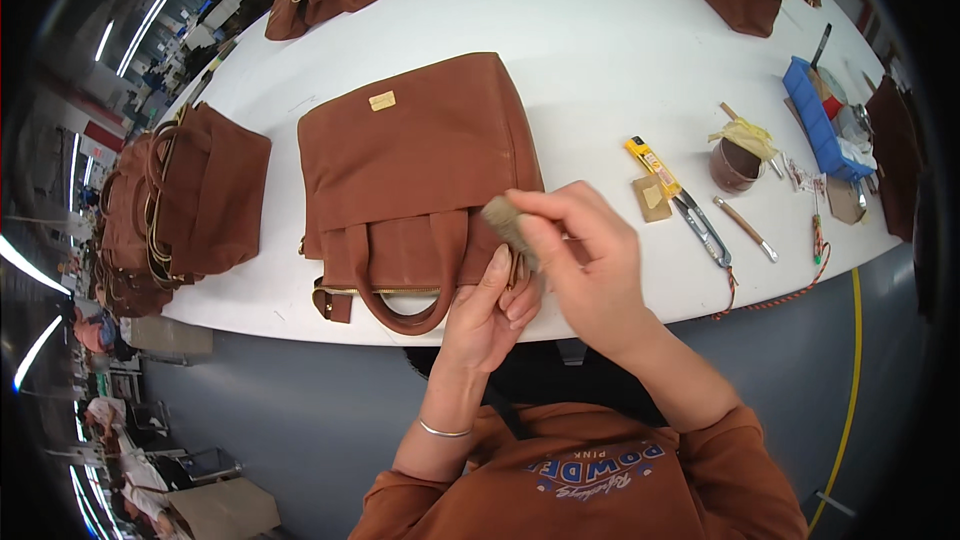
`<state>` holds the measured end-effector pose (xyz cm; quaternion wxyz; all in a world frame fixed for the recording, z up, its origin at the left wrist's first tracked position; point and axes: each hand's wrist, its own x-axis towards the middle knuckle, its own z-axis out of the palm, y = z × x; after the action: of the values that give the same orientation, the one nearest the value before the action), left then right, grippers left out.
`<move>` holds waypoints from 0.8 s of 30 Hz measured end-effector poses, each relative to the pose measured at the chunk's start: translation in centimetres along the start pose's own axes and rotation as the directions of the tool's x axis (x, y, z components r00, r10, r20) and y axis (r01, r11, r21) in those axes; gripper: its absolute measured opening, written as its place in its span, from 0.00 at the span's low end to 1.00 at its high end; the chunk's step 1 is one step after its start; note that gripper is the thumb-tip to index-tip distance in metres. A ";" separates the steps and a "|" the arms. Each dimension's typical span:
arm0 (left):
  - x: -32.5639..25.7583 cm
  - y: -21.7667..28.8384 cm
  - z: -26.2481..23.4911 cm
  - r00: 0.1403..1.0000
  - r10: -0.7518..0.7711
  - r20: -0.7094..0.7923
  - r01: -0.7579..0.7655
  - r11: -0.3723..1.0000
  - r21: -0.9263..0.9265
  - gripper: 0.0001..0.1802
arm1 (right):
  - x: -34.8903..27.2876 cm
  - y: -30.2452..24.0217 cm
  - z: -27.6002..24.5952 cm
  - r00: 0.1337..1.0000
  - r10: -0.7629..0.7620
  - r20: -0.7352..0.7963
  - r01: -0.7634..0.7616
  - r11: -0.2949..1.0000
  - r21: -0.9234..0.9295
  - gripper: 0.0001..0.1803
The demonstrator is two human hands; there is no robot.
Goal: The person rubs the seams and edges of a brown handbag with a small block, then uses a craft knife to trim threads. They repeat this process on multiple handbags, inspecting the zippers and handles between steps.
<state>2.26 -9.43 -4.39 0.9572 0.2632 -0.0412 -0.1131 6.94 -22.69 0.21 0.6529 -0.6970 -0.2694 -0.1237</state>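
Note:
A brown handbag [410,165] with two handles lies flat on the white table in front of me, its zipped opening toward me. A small gold plate [383,100] sits on its far part. My left hand [486,312] is closed around the bag's near right corner, at the end of the zip; the fingers hide the exact part they pinch. Between the thumb and fingers of my right hand [595,265] is a small greyish-tan block [508,224]. It is held against or just above that corner; I cannot tell if it touches.
More brown bags stand at the left [225,190] and along the far edge. To the right lie scissors [700,225], a yellow knife packet [650,165], a tan square pad [652,200], a brush [745,228], a brown pot [735,165] and a blue tray [815,120].

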 end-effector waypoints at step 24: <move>0.1 -1.3 1.9 0.933 0.281 -0.225 -0.144 0.863 0.483 0.19 | -0.5 -2.5 -4.2 0.978 -0.195 0.075 0.209 0.902 -0.379 0.14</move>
<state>1.87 -11.45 -3.43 0.8698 0.4893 0.0438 0.0467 5.97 -26.87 2.51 0.4823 -0.7819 -0.3220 -0.2288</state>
